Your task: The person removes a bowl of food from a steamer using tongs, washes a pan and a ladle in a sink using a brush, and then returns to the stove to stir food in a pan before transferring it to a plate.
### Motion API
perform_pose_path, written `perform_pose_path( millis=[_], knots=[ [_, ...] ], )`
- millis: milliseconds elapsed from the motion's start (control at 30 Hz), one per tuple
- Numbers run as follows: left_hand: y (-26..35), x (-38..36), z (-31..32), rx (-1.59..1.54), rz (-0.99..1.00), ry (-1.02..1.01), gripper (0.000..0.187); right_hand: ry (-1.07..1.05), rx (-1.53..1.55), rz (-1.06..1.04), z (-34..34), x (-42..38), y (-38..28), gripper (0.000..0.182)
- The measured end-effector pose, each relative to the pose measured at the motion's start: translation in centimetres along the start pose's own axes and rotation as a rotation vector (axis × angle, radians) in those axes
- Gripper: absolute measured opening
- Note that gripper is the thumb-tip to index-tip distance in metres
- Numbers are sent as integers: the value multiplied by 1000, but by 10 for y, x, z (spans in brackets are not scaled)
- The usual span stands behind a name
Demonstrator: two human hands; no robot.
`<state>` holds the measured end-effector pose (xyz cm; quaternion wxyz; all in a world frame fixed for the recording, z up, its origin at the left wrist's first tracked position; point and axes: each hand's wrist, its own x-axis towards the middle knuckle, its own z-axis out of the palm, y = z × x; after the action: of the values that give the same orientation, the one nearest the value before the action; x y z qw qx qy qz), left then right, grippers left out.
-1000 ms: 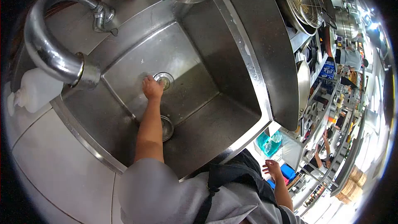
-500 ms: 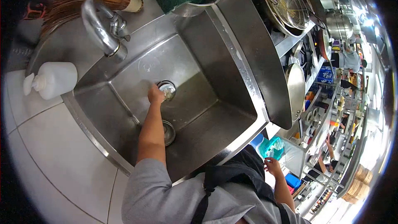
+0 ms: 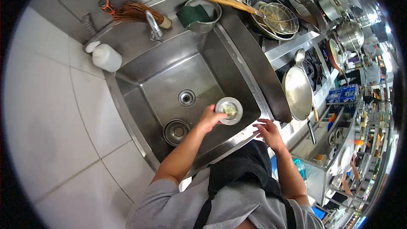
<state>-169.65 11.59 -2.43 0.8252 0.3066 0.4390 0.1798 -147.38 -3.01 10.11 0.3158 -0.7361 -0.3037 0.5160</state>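
Observation:
My left hand (image 3: 208, 119) grips the rim of a small round metal strainer cup (image 3: 229, 110) with pale greenish scraps inside, held above the right side of the steel sink (image 3: 178, 80). Just right of the cup, over the sink's front edge, my right hand (image 3: 269, 134) has its fingers apart and holds nothing. A drain opening (image 3: 186, 97) shows in the sink floor. Near the sink's left front corner sits a round metal bowl-like piece (image 3: 176, 132).
Behind the sink are a faucet (image 3: 153, 26), a straw brush (image 3: 140, 12), a green scouring pad (image 3: 193, 15) on a metal pot (image 3: 207, 24) and a white pump bottle (image 3: 107, 57). Pans (image 3: 298, 93) rest on the stove at right. People stand farther off.
My left hand has lifted the strainer cup from the drain and brought it right, toward my body. My right hand has risen to the sink's front edge. The view has shifted.

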Motion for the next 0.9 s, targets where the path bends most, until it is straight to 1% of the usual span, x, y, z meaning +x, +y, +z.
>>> perform_pose_path(
  millis=[67, 100, 167, 200, 233, 267, 300, 367, 400, 433, 500, 567, 600, 633, 667, 700, 733, 767, 800, 833, 867, 900],
  knots=[
    [8, -21, 29, 38, 47, -22, 50, -41, -6, 45, 12, 6, -19, 39],
    [14, -32, 43, 47, 67, -39, 47, -43, 64, 61, 13, 13, -11, 32],
    [8, -44, 67, 54, 83, -51, 44, -37, 65, 22, 5, 18, 3, 25],
    [5, -47, 76, 90, 126, -68, 42, -21, 165, 10, 1, 15, 10, 21],
    [4, -48, 86, 134, 170, -90, 39, -4, 191, 40, -7, 9, 13, 19],
    [-3, -45, 95, 202, 218, -87, 35, -23, 351, 31, -18, 9, 28, 16],
    [-13, -41, 106, 221, 207, -94, 35, -36, 522, 33, -27, 4, 49, 14],
    [-21, -43, 128, 71, 60, -282, 26, -5, 780, 1, -40, -23, 58, 15],
    [-23, -43, 135, -2, 4, -392, 19, 13, 860, -52, -50, -38, 70, 21],
    [-27, -39, 140, 60, 8, -429, 16, 52, 922, -79, -61, -50, 95, 23],
    [-40, -27, 151, 498, 263, -257, 18, 172, 1001, -86, -85, -87, 143, 25],
    [-61, -10, 148, 828, 624, -28, 22, 293, 1084, -57, -112, -131, 190, 27],
    [-58, -15, 157, 823, 633, 27, 23, 358, 1120, -41, -127, -153, 209, 27],
    [-61, -13, 159, 884, 562, 44, 27, 459, 1162, -27, -144, -178, 227, 26],
    [-54, -28, 181, 970, 419, 85, 36, 532, 1206, -78, -165, -203, 261, 29],
    [-71, -14, 176, 1071, 458, 94, 45, 612, 1246, -127, -191, -232, 294, 31],
    [-93, 5, 166, 1079, 556, 80, 50, 743, 1231, -181, -219, -264, 319, 28],
    [-107, 19, 160, 1237, 730, 104, 54, 849, 1213, -224, -249, -297, 344, 26],
    [-106, 11, 179, 1441, 843, 147, 59, 986, 1182, -228, -280, -337, 371, 22],
    [-114, 9, 188, 1554, 899, 202, 67, 1090, 1148, -230, -312, -372, 397, 18],
    [-119, 3, 211, 1654, 875, 298, 75, 1226, 1090, -234, -348, -399, 408, 18],
    [-125, 5, 223, 1805, 871, 340, 83, 1346, 1033, -236, -378, -426, 427, 18]
  ],
)
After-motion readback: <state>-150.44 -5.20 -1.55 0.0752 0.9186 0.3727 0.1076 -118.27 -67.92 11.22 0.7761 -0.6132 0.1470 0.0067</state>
